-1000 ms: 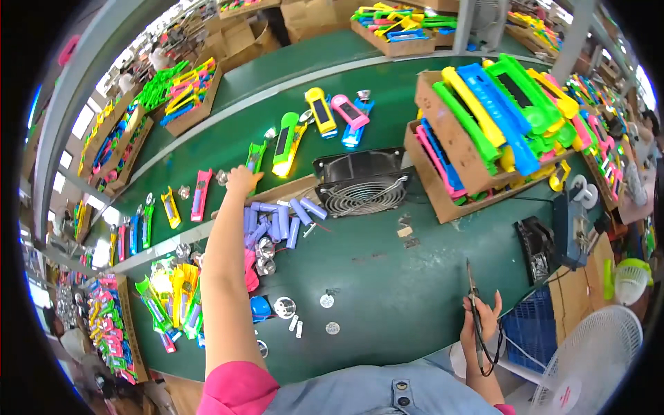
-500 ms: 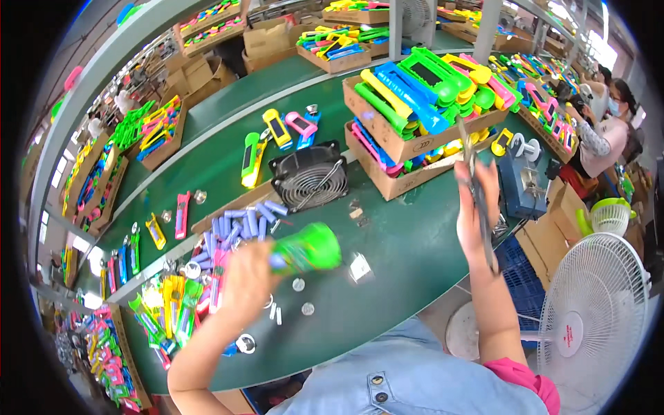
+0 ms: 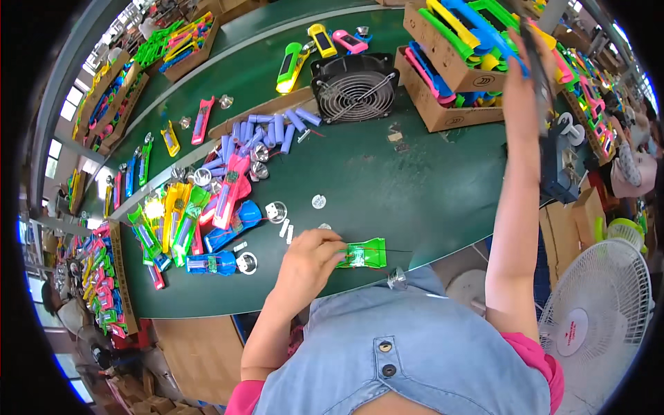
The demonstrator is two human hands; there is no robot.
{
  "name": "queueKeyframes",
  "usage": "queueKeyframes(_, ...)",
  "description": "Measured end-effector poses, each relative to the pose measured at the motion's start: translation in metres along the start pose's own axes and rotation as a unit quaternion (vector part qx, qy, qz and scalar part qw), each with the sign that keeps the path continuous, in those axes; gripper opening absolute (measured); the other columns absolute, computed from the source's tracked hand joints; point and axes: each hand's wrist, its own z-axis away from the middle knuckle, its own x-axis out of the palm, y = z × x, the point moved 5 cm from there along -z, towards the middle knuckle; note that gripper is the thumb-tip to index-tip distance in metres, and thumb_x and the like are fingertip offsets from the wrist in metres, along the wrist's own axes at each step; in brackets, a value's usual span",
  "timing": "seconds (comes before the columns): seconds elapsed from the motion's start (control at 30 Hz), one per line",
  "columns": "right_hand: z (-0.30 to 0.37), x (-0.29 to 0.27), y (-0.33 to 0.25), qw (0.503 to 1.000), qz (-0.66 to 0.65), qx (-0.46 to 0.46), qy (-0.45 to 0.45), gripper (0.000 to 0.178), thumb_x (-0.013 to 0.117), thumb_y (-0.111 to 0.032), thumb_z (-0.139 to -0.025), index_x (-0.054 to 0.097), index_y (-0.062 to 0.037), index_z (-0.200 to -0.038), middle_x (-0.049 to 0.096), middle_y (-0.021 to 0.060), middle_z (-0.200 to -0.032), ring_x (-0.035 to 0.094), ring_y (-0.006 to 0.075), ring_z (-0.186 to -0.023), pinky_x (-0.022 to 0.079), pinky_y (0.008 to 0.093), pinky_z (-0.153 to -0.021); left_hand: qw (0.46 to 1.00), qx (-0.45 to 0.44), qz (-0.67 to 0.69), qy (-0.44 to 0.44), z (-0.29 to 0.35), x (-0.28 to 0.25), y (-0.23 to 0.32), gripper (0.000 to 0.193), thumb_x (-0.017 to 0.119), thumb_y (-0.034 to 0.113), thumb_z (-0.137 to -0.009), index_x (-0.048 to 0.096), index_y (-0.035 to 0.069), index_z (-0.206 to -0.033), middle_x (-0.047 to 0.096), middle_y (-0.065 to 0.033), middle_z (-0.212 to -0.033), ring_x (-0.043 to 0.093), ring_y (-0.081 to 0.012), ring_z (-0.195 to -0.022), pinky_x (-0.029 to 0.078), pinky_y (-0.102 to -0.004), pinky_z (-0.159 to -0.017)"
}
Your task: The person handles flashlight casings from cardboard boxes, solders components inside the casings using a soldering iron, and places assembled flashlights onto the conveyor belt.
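Head view: left hand pinches green casing; right hand clenched round dark tool.

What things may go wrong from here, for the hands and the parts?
The silver reflector lies at the near edge of the green table, so it might slip off. The left hand holds the green case, whose thin wire sticks out and could snag. The right hand, with a dark tool near the stacked cartons, might knock the plastic parts heaped there.
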Motion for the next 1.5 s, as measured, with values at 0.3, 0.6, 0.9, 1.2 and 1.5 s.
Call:
queueKeyframes(0.3, 0.194, -0.041, -0.045, 0.946, -0.075, 0.131, -0.286, 0.021, 0.057, -0.005, -0.081, 0.060, -0.0079, -0.102, 0.061, 0.0083, -0.088, 0.056, 0.0172, -0.080, 0.042, 0.0271, -0.071, 0.983, 0.178, -0.016, -0.045, -0.025, 0.070, 0.016, 0.018, 0.064, 0.005, -0.069, 0.062, 0.003, -0.086, 0.057, -0.0093, -0.097, 0.056, -0.0264, -0.084, 0.045, -0.0351, -0.073)
queueKeyframes(0.6, 0.261, -0.025, -0.047, 0.841, -0.274, 0.203, -0.420, 0.032, 0.057, -0.004, -0.078, 0.056, -0.0084, -0.109, 0.060, 0.0081, -0.095, 0.057, 0.0196, -0.081, 0.044, 0.0261, -0.070, 0.815, -0.220, 0.488, 0.223, 0.010, 0.049, -0.029, 0.019, 0.051, -0.008, -0.078, 0.063, -0.003, -0.091, 0.061, -0.0122, -0.095, 0.059, -0.0176, -0.082, 0.048, -0.0274, -0.070)
queueKeyframes(0.9, 0.253, -0.030, -0.062, 0.867, -0.267, 0.012, -0.421, 0.026, 0.061, -0.004, -0.074, 0.061, -0.0115, -0.099, 0.063, 0.0058, -0.081, 0.059, 0.0215, -0.073, 0.041, 0.0410, -0.091, 0.986, -0.067, -0.002, 0.155, -0.008, 0.015, -0.027, 0.011, 0.062, 0.001, -0.070, 0.066, 0.006, -0.079, 0.054, -0.0055, -0.070, 0.053, -0.0177, -0.068, 0.041, -0.0291, -0.060)
queueKeyframes(1.2, 0.264, -0.006, -0.073, 0.657, -0.456, 0.546, -0.251, 0.016, 0.064, -0.005, -0.078, 0.059, 0.0032, -0.090, 0.062, 0.0089, -0.078, 0.060, 0.0144, -0.064, 0.050, 0.0254, -0.058, 0.993, -0.034, -0.092, -0.059, -0.028, 0.037, -0.048, 0.004, 0.057, 0.006, -0.073, 0.060, 0.005, -0.072, 0.053, -0.0101, -0.072, 0.054, -0.0300, -0.070, 0.043, -0.0380, -0.063)
queueKeyframes(1.5, 0.270, 0.005, -0.074, 0.635, -0.431, 0.572, -0.291, 0.014, 0.063, -0.006, -0.078, 0.059, 0.0017, -0.089, 0.062, 0.0081, -0.075, 0.061, 0.0141, -0.062, 0.045, 0.0237, -0.052, 0.990, -0.062, -0.093, -0.084, -0.031, 0.040, -0.049, 0.005, 0.054, 0.006, -0.074, 0.058, 0.003, -0.072, 0.051, -0.0129, -0.073, 0.055, -0.0322, -0.069, 0.044, -0.0402, -0.060)
